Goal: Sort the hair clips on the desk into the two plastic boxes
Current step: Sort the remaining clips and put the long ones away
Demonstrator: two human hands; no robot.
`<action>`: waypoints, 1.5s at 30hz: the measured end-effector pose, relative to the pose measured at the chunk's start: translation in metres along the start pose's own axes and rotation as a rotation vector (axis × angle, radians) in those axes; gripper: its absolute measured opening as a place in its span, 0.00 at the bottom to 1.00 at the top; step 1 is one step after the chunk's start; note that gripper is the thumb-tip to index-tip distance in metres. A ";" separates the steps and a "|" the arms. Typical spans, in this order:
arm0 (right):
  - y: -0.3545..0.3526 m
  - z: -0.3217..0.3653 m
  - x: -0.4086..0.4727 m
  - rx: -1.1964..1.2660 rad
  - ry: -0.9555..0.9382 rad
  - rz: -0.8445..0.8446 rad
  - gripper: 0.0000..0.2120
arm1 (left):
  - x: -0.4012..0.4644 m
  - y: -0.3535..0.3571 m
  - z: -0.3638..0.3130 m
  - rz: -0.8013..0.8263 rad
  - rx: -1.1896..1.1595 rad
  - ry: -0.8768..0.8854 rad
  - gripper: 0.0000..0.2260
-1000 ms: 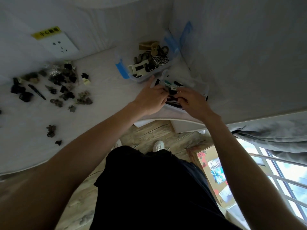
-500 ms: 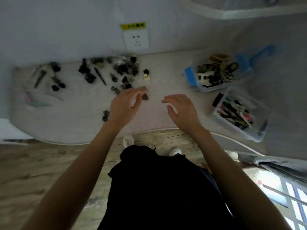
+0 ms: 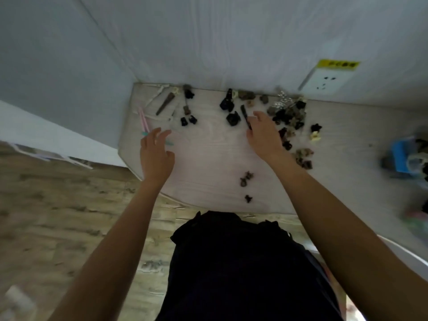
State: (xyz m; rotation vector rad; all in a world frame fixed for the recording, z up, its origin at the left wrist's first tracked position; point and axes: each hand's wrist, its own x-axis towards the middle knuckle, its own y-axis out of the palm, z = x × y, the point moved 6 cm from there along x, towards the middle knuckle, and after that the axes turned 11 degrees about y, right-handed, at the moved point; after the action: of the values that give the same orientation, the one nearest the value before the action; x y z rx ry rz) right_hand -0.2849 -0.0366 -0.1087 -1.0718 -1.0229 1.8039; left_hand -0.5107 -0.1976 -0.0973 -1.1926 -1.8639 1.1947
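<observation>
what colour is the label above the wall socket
Yellow, with dark print too blurred to read. The label sits directly above the white wall socket, seen in the head view.

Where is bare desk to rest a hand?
Free: the desk between the left hand and right hand, and the stretch before the blue box. Crowded: the clip pile and back-left clips.
</observation>
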 end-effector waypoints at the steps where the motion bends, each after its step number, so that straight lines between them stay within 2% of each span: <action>1: 0.001 0.003 0.005 -0.046 0.031 -0.009 0.18 | 0.006 -0.002 0.011 0.022 0.032 0.004 0.25; 4: -0.001 0.005 0.010 -0.067 0.125 -0.075 0.14 | 0.023 -0.002 0.023 0.112 0.084 0.097 0.15; 7: -0.001 0.004 0.011 -0.086 0.207 -0.078 0.11 | 0.031 0.001 0.022 0.123 0.117 0.253 0.05; 11: -0.006 0.000 -0.003 0.096 0.317 -0.097 0.07 | 0.036 -0.002 0.013 0.021 0.150 0.393 0.08; 12: -0.009 0.003 -0.009 0.170 0.314 -0.112 0.06 | 0.036 -0.008 0.010 -0.014 0.121 0.374 0.07; 14: -0.013 0.023 -0.017 0.281 0.206 -0.104 0.04 | 0.037 -0.022 0.010 -0.085 0.052 0.229 0.07; 17: -0.005 0.075 -0.019 0.301 -0.034 0.030 0.03 | 0.036 -0.036 0.035 -0.175 -0.026 -0.131 0.09; 19: 0.008 0.115 -0.018 0.243 -0.148 0.121 0.06 | 0.037 -0.032 0.058 -0.142 -0.139 -0.334 0.12; 20: 0.015 0.132 -0.018 0.214 -0.199 0.150 0.06 | 0.040 -0.028 0.064 -0.101 -0.193 -0.377 0.16; 22: 0.033 0.160 -0.014 0.116 -0.287 0.183 0.02 | 0.046 -0.021 0.072 -0.018 -0.238 -0.380 0.25; 25: 0.053 0.186 -0.010 -0.081 -0.386 0.150 0.14 | 0.054 -0.016 0.069 0.081 -0.177 -0.310 0.31; 28: 0.067 0.192 -0.003 -0.317 -0.424 0.072 0.20 | 0.055 -0.016 0.070 0.112 -0.157 -0.324 0.28; 31: 0.069 0.195 0.004 -0.489 -0.357 0.067 0.15 | 0.054 -0.018 0.068 0.121 -0.106 -0.300 0.22; 34: 0.065 0.196 0.004 -0.448 -0.425 0.062 0.13 | 0.050 -0.016 0.066 0.147 -0.069 -0.298 0.18; 37: 0.074 0.186 0.002 -0.158 -0.422 0.242 0.17 | 0.044 -0.009 0.067 0.153 -0.020 -0.249 0.13; 38: 0.068 0.180 0.001 -0.029 -0.386 0.241 0.18 | 0.042 -0.007 0.066 0.146 -0.002 -0.211 0.12; 41: 0.039 0.175 0.006 0.155 -0.376 0.081 0.17 | 0.039 -0.005 0.066 0.078 0.008 -0.156 0.11; 45: 0.015 0.201 0.042 0.095 -0.436 -0.009 0.13 | 0.047 -0.014 0.070 0.012 0.035 -0.118 0.12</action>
State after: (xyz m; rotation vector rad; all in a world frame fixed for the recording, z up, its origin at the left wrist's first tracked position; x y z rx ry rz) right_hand -0.4865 -0.0533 -0.0699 -0.6249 -1.1736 2.1082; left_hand -0.5939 -0.1825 -0.1110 -1.1381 -1.9155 1.3248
